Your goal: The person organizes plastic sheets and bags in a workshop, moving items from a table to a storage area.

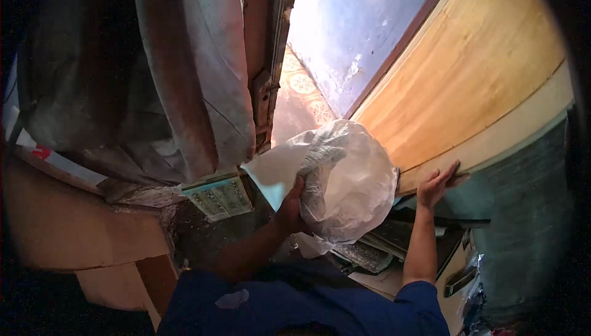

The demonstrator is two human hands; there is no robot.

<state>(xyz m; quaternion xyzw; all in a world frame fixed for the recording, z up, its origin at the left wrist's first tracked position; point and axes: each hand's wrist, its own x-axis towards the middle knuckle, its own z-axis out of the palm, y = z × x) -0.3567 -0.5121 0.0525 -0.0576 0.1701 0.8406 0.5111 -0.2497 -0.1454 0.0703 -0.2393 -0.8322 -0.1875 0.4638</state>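
A round, bulging white translucent plastic bag [363, 182] is up in front of me at the middle of the view. My left hand [291, 210] is closed on its left side, with the thumb showing against the crumpled plastic. What the bag contains cannot be made out. To the right of the bag, my right hand [437, 186] has its fingers stretched out, near the lower edge of a pale wooden door panel [458, 84]. Whether the fingertips press on the panel is unclear.
A grey-brown cloth [197, 71] hangs at the left beside a dark wooden frame [268, 47]. Behind the bag are patterned floor tiles [301, 90] and a bluish wall [357, 22]. Clutter [372, 253] and a wooden drawer front [460, 280] lie below my right arm.
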